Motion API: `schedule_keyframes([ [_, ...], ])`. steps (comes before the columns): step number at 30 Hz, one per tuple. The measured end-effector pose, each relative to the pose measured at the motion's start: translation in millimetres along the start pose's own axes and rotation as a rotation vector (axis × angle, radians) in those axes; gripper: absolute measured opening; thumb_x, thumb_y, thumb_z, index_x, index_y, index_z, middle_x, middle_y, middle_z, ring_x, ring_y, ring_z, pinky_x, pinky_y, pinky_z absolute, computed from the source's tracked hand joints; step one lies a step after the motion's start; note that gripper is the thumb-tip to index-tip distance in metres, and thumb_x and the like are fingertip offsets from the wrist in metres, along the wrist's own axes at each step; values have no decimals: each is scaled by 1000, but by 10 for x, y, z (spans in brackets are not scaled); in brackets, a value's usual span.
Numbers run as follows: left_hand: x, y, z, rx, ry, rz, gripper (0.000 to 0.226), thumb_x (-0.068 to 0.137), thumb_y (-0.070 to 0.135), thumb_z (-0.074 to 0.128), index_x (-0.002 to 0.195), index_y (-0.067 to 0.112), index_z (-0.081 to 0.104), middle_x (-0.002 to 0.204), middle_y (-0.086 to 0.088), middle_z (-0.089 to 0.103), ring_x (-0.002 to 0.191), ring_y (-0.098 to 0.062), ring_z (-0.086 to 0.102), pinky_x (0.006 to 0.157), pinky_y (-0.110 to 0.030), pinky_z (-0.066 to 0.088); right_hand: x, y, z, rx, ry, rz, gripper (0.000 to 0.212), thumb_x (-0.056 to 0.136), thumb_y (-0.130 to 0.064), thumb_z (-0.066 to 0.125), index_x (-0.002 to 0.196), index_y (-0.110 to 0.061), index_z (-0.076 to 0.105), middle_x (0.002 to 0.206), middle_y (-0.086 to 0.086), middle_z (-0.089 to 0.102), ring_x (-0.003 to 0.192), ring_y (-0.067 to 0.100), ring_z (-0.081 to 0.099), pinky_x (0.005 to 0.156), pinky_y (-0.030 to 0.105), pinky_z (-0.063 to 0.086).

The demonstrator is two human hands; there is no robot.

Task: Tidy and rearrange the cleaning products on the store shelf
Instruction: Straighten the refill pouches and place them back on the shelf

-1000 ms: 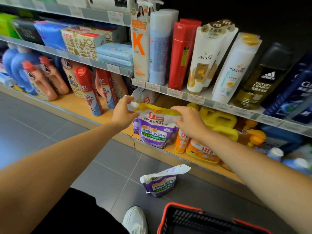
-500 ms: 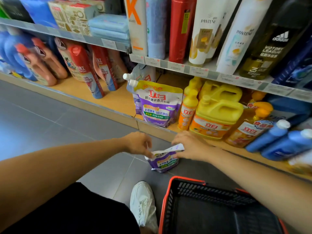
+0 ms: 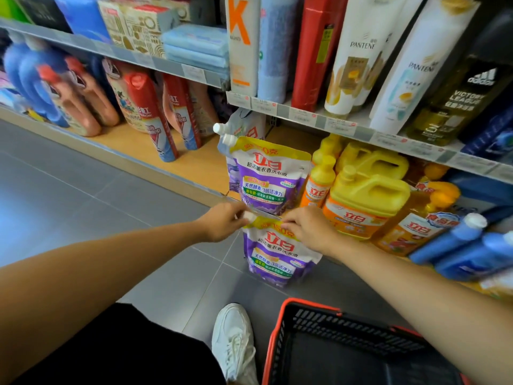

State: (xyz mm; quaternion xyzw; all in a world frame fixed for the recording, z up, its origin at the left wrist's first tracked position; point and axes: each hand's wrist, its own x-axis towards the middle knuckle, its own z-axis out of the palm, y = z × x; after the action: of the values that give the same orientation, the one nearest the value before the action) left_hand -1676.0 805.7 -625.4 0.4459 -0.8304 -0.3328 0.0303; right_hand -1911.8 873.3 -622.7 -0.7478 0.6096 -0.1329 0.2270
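A purple and yellow detergent refill pouch (image 3: 277, 254) hangs upright just in front of the bottom shelf's edge, above the grey floor. My left hand (image 3: 224, 222) pinches its top left corner at the white spout cap. My right hand (image 3: 308, 229) grips its yellow top edge on the right. A matching pouch (image 3: 268, 176) stands on the wooden bottom shelf (image 3: 200, 168) right behind it, with another pouch (image 3: 244, 129) half hidden further back.
Yellow and orange dish soap jugs (image 3: 366, 195) and blue bottles (image 3: 466, 245) crowd the shelf to the right. Red spray cans (image 3: 150, 112) stand to the left. Shampoo bottles fill the upper shelf. A red basket (image 3: 347, 343) and my white shoe (image 3: 236, 337) are on the floor.
Both hands left the shelf pouch, dropped to the pouch lying on the floor, took hold of it and raised it upright to the shelf's front edge.
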Motion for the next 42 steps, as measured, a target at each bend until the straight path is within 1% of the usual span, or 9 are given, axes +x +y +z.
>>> schedule_keyframes([
  [3, -41, 19, -178, -336, 230, -106, 29, 100, 33, 61, 124, 18, 55, 103, 2, 64, 88, -14, 64, 75, -28, 57, 148, -198, -270, 31, 55, -54, 19, 94, -25, 66, 99, -10, 76, 99, 1, 74, 86, 8, 63, 72, 23, 49],
  [6, -95, 80, -179, -569, 418, -245, 33, 91, 36, 72, 115, 23, 52, 97, 2, 65, 83, -11, 66, 68, -27, 55, 326, -418, -612, 35, 115, -108, 18, 94, -22, 67, 91, -9, 79, 88, 2, 74, 74, 7, 60, 71, 27, 44],
  [9, -140, 158, 55, -568, 434, -335, 47, 81, 34, 82, 113, 23, 50, 108, 0, 64, 97, -17, 68, 80, -38, 60, 510, -606, -921, 16, 187, -151, 16, 91, -20, 70, 83, -10, 79, 79, 5, 75, 75, 19, 66, 74, 32, 46],
  [12, -71, 217, 336, -470, 409, -333, 85, 72, 37, 89, 138, 23, 39, 136, -2, 46, 120, -21, 58, 101, -42, 53, 691, -731, -1139, 0, 218, -199, 15, 89, -17, 71, 78, -10, 78, 66, -6, 67, 68, 13, 61, 68, 29, 39],
  [14, 55, 228, 464, -471, 438, -334, 105, 71, 35, 91, 150, 31, 22, 146, -4, 32, 126, -24, 52, 102, -40, 49, 798, -765, -1229, -19, 232, -208, 14, 90, -16, 70, 82, -9, 79, 71, -2, 71, 70, 11, 60, 69, 26, 38],
  [17, 267, 210, 637, -553, 607, -359, 111, 71, 28, 91, 148, 47, 14, 149, -5, 27, 124, -27, 55, 94, -37, 52, 903, -754, -1275, -52, 274, -189, 12, 90, -18, 71, 88, -12, 81, 85, 3, 77, 73, 9, 60, 71, 23, 37],
  [22, 510, 186, 961, -646, 783, -381, 108, 70, 33, 91, 143, 57, 15, 147, -2, 32, 127, -24, 53, 96, -38, 53, 983, -705, -1203, -97, 255, -185, 12, 91, -19, 70, 89, -14, 81, 78, -5, 72, 66, 4, 58, 66, 20, 39],
  [30, 928, 235, 966, -662, 756, -296, 107, 69, 30, 92, 144, 54, 19, 143, -4, 34, 126, -25, 53, 97, -36, 50, 909, -500, -1231, -273, 396, -159, 18, 93, -23, 66, 88, -11, 79, 83, 10, 75, 79, 28, 66, 75, 39, 51],
  [42, 1219, 55, 817, -523, 589, -299, 107, 66, 45, 90, 146, 45, 20, 138, -3, 43, 123, -25, 56, 94, -45, 53, 1003, -407, -1119, -367, 316, 1, 21, 99, -28, 57, 99, -15, 73, 92, 9, 72, 91, 32, 64, 76, 40, 51],
])
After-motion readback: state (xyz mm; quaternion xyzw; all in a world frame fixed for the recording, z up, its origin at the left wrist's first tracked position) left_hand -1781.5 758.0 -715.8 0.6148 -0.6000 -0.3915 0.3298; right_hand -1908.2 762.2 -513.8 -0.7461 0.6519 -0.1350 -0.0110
